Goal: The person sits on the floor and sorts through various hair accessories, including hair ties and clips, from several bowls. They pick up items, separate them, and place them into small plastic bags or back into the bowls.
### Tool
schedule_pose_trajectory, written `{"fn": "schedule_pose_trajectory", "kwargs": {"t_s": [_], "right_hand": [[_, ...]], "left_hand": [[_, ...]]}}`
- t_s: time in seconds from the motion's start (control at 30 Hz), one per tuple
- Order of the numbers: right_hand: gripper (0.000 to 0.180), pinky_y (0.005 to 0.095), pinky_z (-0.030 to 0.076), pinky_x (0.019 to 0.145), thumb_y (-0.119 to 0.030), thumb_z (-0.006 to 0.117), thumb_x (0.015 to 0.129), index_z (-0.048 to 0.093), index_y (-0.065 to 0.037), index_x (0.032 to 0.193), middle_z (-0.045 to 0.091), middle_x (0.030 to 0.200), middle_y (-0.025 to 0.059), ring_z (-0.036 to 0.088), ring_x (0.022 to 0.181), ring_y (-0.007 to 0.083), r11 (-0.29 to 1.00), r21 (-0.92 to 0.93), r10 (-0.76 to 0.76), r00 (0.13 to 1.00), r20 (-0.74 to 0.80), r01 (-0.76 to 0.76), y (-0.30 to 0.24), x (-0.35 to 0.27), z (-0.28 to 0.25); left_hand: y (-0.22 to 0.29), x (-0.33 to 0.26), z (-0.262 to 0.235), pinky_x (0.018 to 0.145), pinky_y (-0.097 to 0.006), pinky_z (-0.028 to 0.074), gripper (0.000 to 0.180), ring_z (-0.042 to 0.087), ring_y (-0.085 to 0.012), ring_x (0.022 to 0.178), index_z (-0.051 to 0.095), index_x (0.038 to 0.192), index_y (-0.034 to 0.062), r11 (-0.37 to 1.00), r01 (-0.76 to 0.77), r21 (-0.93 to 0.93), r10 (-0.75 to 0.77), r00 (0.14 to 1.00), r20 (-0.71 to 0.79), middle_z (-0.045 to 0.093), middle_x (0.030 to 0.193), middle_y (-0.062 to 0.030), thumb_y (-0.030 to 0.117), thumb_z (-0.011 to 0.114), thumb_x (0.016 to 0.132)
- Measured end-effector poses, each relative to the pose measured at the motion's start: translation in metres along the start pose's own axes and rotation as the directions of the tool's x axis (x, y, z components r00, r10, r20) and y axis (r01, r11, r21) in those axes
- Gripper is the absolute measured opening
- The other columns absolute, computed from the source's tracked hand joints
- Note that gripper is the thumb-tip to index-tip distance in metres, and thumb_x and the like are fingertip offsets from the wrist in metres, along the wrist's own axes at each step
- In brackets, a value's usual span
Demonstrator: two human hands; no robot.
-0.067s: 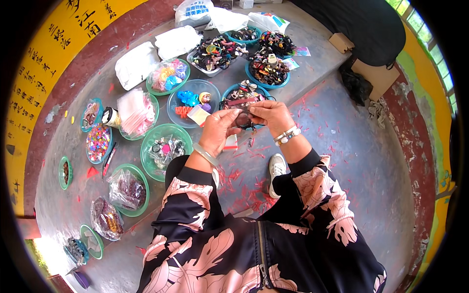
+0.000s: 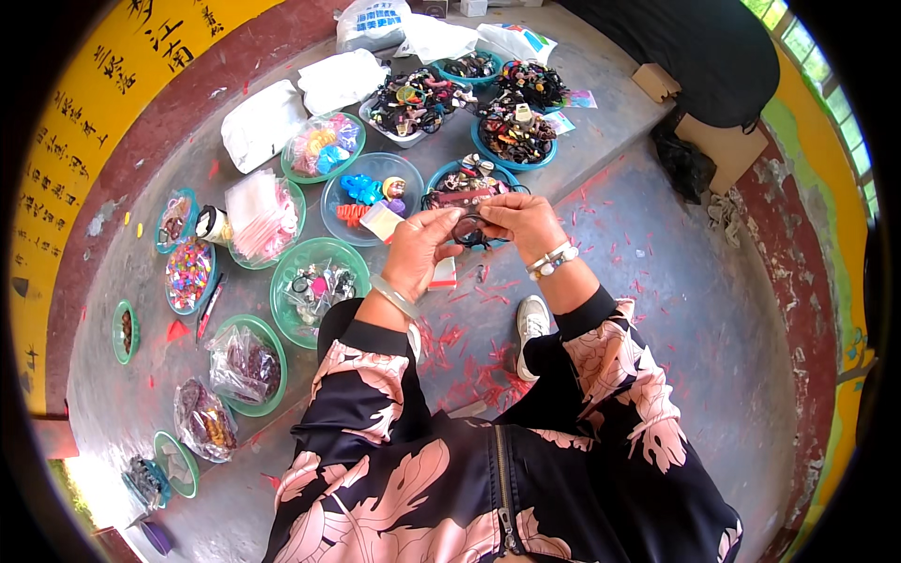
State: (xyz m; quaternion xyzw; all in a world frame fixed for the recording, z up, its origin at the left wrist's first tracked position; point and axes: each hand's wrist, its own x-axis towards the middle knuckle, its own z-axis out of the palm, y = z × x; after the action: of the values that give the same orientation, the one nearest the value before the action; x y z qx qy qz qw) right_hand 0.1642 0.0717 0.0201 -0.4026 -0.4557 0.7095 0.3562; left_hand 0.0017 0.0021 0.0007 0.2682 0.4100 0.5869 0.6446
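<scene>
Soft, bright daylight covers the floor (image 2: 694,328); glare whites out the near left edge. Plastic bags (image 2: 242,361) glint at left. The yellow wall (image 2: 80,141) bends toward black corners.

The floral jacket (image 2: 394,483) is glossy cloth with a metal zipper (image 2: 503,469); the green basin (image 2: 328,250) smooth plastic, the cardboard (image 2: 725,155) matt.

Seems to be a makeshift handwork area, hard to tell whether room or porch, judging by bowls (image 2: 285,314) of beads (image 2: 190,269) and trinkets (image 2: 512,141), plastic bags (image 2: 264,127) and red scraps (image 2: 469,371) on a worn concrete floor (image 2: 694,310), beside a yellow wall (image 2: 84,94) with painted writing (image 2: 161,38).
</scene>
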Motion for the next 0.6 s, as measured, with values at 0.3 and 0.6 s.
{"fn": "schedule_pose_trajectory", "kwargs": {"t_s": [0.3, 0.6], "right_hand": [[0.01, 0.0239, 0.052, 0.061, -0.006, 0.064, 0.078, 0.064, 0.001, 0.085, 0.064, 0.079, 0.0066, 0.062, 0.067, 0.0141, 0.999, 0.009, 0.038, 0.998, 0.047, -0.039, -0.001, -0.004, 0.006], [0.01, 0.0244, 0.051, 0.062, -0.008, 0.063, 0.079, 0.064, 0.0, 0.085, 0.064, 0.08, 0.0061, 0.061, 0.067, 0.0136, 0.999, 0.038, 0.022, 0.999, 0.027, -0.023, 0.01, 0.002, 0.003]], "left_hand": [[0.004, -0.001, -0.001, 0.068, -0.016, 0.05, 0.022, 0.061, -0.0128, 0.088, 0.058, 0.104, -0.0028, 0.989, -0.033, -0.147, 0.041, 0.998, 0.047, 0.062, 0.101, -0.0094, 0.009, 0.055, 0.085], [0.002, 0.003, 0.0, 0.074, -0.022, 0.053, 0.02, 0.061, -0.0154, 0.085, 0.057, 0.101, -0.0069, 0.97, -0.052, -0.236, 0.062, 0.997, 0.035, 0.061, 0.097, -0.0127, 0.004, 0.054, 0.085]]}}
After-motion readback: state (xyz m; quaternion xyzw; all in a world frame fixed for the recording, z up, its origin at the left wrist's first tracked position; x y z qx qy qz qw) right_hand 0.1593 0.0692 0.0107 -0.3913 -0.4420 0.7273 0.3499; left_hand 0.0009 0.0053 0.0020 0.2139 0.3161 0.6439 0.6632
